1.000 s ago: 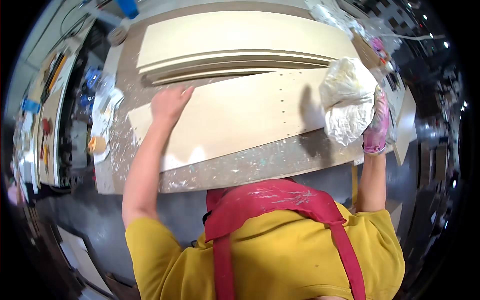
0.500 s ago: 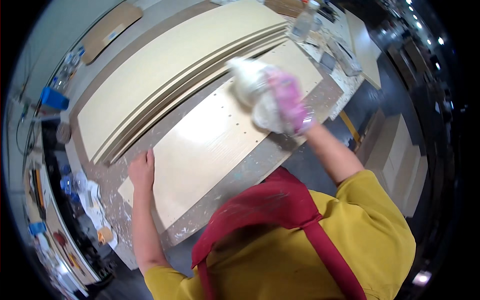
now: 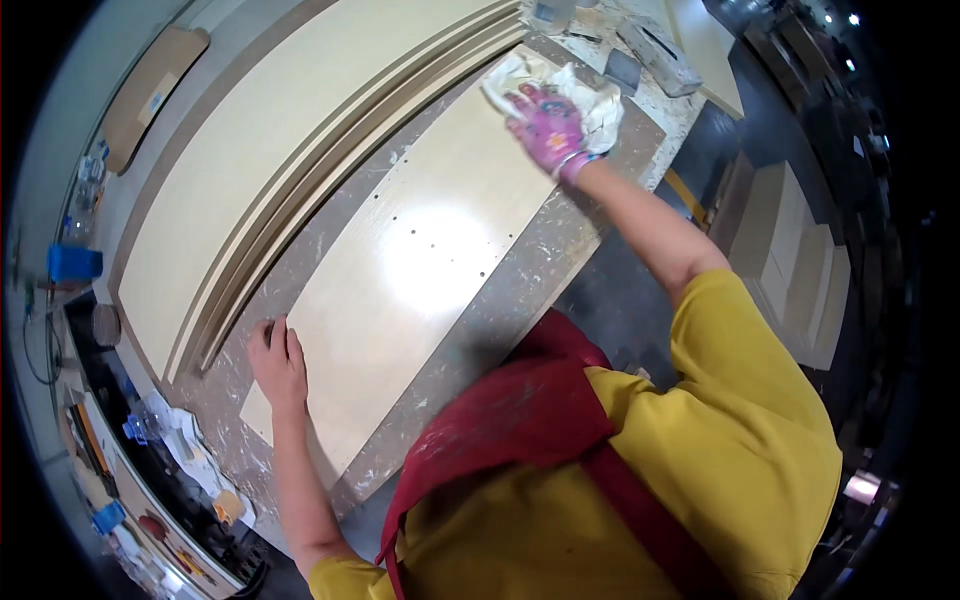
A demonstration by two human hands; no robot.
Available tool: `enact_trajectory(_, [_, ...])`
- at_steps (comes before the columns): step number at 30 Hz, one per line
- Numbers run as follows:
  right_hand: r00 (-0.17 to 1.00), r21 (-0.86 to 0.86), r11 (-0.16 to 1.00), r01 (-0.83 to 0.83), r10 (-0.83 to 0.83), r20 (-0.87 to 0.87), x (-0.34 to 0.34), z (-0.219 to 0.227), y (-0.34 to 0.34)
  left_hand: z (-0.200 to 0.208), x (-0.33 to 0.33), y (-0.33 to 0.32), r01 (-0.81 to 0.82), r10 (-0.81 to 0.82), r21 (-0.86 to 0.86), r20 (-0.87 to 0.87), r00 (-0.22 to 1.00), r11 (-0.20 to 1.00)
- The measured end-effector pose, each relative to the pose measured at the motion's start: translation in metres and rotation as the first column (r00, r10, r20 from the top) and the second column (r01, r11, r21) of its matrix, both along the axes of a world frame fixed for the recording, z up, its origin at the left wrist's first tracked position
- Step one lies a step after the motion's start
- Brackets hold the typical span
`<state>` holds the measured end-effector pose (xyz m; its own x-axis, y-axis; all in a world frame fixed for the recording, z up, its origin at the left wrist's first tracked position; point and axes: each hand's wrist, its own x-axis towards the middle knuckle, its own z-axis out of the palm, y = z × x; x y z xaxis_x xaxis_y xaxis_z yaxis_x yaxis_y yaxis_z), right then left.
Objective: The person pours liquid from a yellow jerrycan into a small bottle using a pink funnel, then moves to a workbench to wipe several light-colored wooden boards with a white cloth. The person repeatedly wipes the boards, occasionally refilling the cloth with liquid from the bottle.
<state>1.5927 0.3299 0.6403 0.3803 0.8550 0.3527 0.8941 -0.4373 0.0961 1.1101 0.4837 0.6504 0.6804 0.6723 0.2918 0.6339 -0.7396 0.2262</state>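
Note:
A long pale wooden panel [image 3: 370, 300] with small drilled holes lies slantwise on the paint-spotted workbench [image 3: 505, 300]. At its far right end my right hand [image 3: 550, 130], in a pink patterned glove, presses a crumpled white cloth [image 3: 600, 112] against the surface. The cloth bunches out on both sides of the glove, and part of the hand's grip is hidden. My bare left hand [image 3: 278, 362] is at the panel's near left end, its fingers bent over the edge.
A stack of pale panels [image 3: 260, 150] lies along the far side of the bench. Beyond the cloth are a grey sanding block [image 3: 622, 70] and a dusty, box-like object [image 3: 660, 58]. More boards [image 3: 775, 230] stand on the floor at right. A blue container [image 3: 75, 262] is at left.
My right hand has moved away and come down with the cloth onto the panel's far end. My left hand stays at the near end, its fingers a little more apart.

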Motion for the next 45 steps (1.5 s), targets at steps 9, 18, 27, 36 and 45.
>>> enact_trajectory(9, [0.499,0.222,0.712,-0.666,0.646,-0.577,-0.160,-0.024,0.010,0.002,-0.006,-0.002,-0.003,0.002,-0.052,-0.033,0.999,0.999])
enact_trajectory(18, [0.961,-0.023,0.983,-0.180,0.171,-0.217,-0.073,-0.029,0.084,0.000,0.006,0.000,-0.056,0.066,-0.102,0.096,0.993,0.993])
enact_trajectory(27, [0.101,0.069,0.491,-0.868,0.312,-0.945,-0.309,0.029,0.045,-0.020,-0.024,0.020,-0.266,0.464,-0.438,0.443,0.767,0.859])
enact_trajectory(36, [0.578,0.352,0.936,0.012,0.281,-0.766,-0.001,0.104,0.064,0.095,0.065,0.069,-0.112,0.107,0.050,0.094,0.990,0.992])
enact_trajectory(45, [0.422,0.279,0.466,-0.840,0.883,-0.204,-0.165,0.090,0.230,0.082,0.094,0.137,-0.380,0.369,-0.026,-0.189,0.910,0.925])
